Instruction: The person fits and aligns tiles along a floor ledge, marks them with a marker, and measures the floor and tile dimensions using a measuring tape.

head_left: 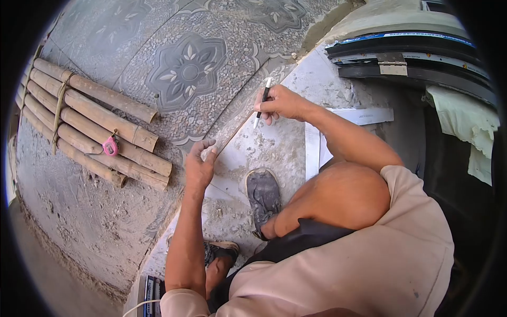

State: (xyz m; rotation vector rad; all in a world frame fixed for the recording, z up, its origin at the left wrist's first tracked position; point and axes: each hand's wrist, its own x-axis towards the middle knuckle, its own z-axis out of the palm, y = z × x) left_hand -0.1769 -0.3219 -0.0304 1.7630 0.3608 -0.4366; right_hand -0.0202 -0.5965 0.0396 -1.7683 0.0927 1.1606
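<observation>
Two bare hands work low over the floor, with 12 o'clock at the top of the view. The right hand (279, 104) pinches a slim black-and-white pen-shaped marker (264, 100) between thumb and fingers. Its long axis stands nearly upright in view: one white end points between 12 and 1 o'clock, the other between 6 and 7, over the floor's seam area. Which end writes I cannot tell.

At 8 o'clock from it, the left hand (201, 164) has its fingers half curled and thumb apart; whether it grips anything I cannot tell. A thin brown line (235, 132) runs between the hands, slanting from 1 toward 7 o'clock; strip or tile edge, it is unclear.

Farther out, at 10 o'clock from the right hand, lies a grey pebbled slab with a flower relief (190, 72). At 9 o'clock, a pink tape measure (110, 146) rests on tied tan bamboo poles (108, 110), which point from 10 to 4 o'clock. At 6 o'clock sits a dusty dark shoe (262, 193); at 4, a flat white angled piece (312, 153); between 2 and 3, black strips with a metal hinge (392, 64).
</observation>
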